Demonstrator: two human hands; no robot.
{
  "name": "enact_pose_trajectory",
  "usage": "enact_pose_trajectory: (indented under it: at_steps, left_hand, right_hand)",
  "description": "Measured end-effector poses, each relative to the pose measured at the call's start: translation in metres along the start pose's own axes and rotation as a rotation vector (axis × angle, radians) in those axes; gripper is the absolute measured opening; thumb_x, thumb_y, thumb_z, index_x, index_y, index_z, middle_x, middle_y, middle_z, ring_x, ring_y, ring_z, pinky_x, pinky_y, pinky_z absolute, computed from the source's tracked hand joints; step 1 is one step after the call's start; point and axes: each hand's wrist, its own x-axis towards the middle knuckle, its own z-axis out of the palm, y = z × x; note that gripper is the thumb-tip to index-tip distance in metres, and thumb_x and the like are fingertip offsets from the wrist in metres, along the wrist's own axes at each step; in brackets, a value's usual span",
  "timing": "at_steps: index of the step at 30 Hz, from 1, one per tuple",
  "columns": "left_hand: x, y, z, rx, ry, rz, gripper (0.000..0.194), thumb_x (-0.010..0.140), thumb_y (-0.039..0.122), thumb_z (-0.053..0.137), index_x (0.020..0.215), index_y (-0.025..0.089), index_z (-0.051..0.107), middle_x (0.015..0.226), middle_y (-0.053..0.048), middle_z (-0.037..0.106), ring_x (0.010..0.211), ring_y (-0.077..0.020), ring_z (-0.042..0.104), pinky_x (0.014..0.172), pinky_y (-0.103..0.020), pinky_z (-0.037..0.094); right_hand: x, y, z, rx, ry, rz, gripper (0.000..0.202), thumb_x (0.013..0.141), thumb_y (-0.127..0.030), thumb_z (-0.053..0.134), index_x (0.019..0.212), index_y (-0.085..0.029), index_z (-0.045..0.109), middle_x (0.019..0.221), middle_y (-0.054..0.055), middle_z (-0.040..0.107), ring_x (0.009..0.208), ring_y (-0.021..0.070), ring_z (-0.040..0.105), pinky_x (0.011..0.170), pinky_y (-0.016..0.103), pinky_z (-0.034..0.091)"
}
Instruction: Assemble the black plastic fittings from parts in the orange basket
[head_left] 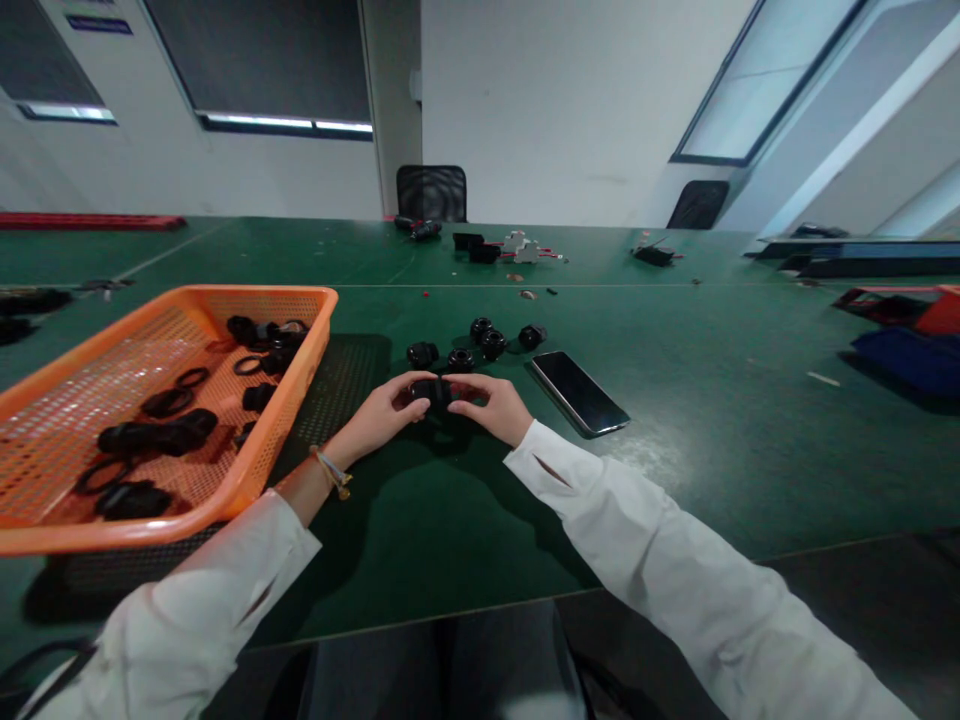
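Observation:
Between the fingertips of both hands is a black cable gland (433, 393), held just above the green table. My left hand (384, 411) grips its left end with thumb and fingers, and my right hand (495, 402) pinches the right end. The fingers cover parts of the gland. Just beyond the hands stand several similar black glands (493, 345) in a loose group, one of them (532, 336) slightly apart to the right.
An orange plastic basket (330, 330) at left holds black glands and rings (169, 402). A dark-screened phone (579, 393) lies right of my right hand. Farther back on the green table (712, 420) are black and white electrical parts (517, 247). A blue item (911, 360) lies far right.

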Motion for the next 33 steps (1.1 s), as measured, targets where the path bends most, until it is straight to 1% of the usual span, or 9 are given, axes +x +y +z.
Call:
enact_pose_trajectory:
  at_steps: [6, 10, 14, 17, 20, 23, 26, 33]
  left_hand:
    - [-0.001, 0.0024, -0.0012, 0.045, -0.001, 0.007, 0.042, 0.069, 0.032, 0.052, 0.108, 0.015, 0.05, 0.08, -0.001, 0.057, 0.062, -0.0104, 0.052, 0.063, -0.025, 0.045]
    - [-0.0001, 0.0, -0.0024, 0.041, -0.001, 0.007, 0.043, 0.068, 0.032, 0.053, 0.108, 0.016, 0.05, 0.079, -0.001, 0.057, 0.064, -0.0113, 0.053, 0.064, -0.026, 0.046]
    - [0.0011, -0.0008, -0.0022, 0.025, -0.01, -0.008, 0.043, 0.068, 0.033, 0.053, 0.107, 0.015, 0.05, 0.08, -0.001, 0.057, 0.064, -0.0119, 0.054, 0.065, -0.027, 0.047]
    - [0.0013, 0.0006, -0.0009, 0.007, 0.007, -0.029, 0.044, 0.066, 0.031, 0.054, 0.107, 0.015, 0.049, 0.083, -0.002, 0.056, 0.066, -0.0124, 0.055, 0.065, -0.028, 0.047]
    - [0.0009, 0.002, 0.0001, -0.019, 0.027, -0.054, 0.046, 0.065, 0.029, 0.055, 0.108, 0.015, 0.046, 0.084, -0.002, 0.056, 0.067, -0.0133, 0.056, 0.065, -0.03, 0.048]
    - [0.0005, 0.0017, 0.0, -0.007, 0.014, -0.055, 0.043, 0.065, 0.031, 0.054, 0.105, 0.014, 0.048, 0.084, -0.003, 0.057, 0.069, -0.0139, 0.056, 0.067, -0.031, 0.047]
    - [0.0006, -0.0009, -0.0004, 0.021, 0.013, -0.045, 0.042, 0.065, 0.033, 0.053, 0.103, 0.013, 0.05, 0.086, -0.004, 0.057, 0.071, -0.015, 0.056, 0.068, -0.032, 0.047]
    - [0.0014, -0.0036, -0.0002, 0.066, 0.061, -0.011, 0.045, 0.064, 0.036, 0.052, 0.103, 0.013, 0.052, 0.095, -0.007, 0.057, 0.079, -0.0183, 0.056, 0.069, -0.033, 0.047]
  right_hand:
    - [0.0008, -0.0002, -0.0017, -0.013, -0.022, -0.043, 0.04, 0.063, -0.022, 0.066, 0.102, -0.02, 0.062, 0.083, 0.003, 0.065, 0.069, 0.0128, 0.059, 0.067, 0.028, 0.049]
    - [0.0011, -0.0015, -0.0012, -0.025, -0.008, -0.061, 0.038, 0.063, -0.02, 0.065, 0.1, -0.021, 0.064, 0.084, 0.003, 0.065, 0.069, 0.0121, 0.058, 0.066, 0.027, 0.048]
    - [0.0009, -0.0031, 0.0003, -0.004, 0.001, -0.044, 0.041, 0.061, -0.016, 0.065, 0.102, -0.02, 0.062, 0.086, 0.003, 0.064, 0.071, 0.0122, 0.058, 0.068, 0.027, 0.049]
    - [0.0007, -0.0046, 0.0009, 0.015, 0.013, -0.022, 0.045, 0.061, -0.014, 0.065, 0.105, -0.02, 0.059, 0.083, 0.002, 0.064, 0.07, 0.0119, 0.058, 0.069, 0.028, 0.049]
    - [0.0006, -0.0061, 0.0008, 0.012, 0.014, -0.024, 0.041, 0.061, -0.014, 0.064, 0.101, -0.018, 0.061, 0.082, 0.003, 0.064, 0.071, 0.0125, 0.058, 0.07, 0.029, 0.049]
    - [0.0006, -0.007, 0.0007, 0.006, 0.017, -0.032, 0.037, 0.061, -0.014, 0.064, 0.098, -0.017, 0.062, 0.084, 0.004, 0.065, 0.072, 0.0131, 0.059, 0.071, 0.029, 0.048]
    - [0.0007, -0.0069, 0.0007, 0.001, 0.021, -0.033, 0.036, 0.062, -0.014, 0.064, 0.098, -0.017, 0.063, 0.085, 0.004, 0.065, 0.072, 0.0128, 0.059, 0.071, 0.029, 0.049]
    - [0.001, -0.0065, 0.001, 0.006, 0.004, -0.021, 0.037, 0.063, -0.017, 0.064, 0.1, -0.018, 0.063, 0.086, 0.004, 0.065, 0.07, 0.0119, 0.058, 0.069, 0.028, 0.049]
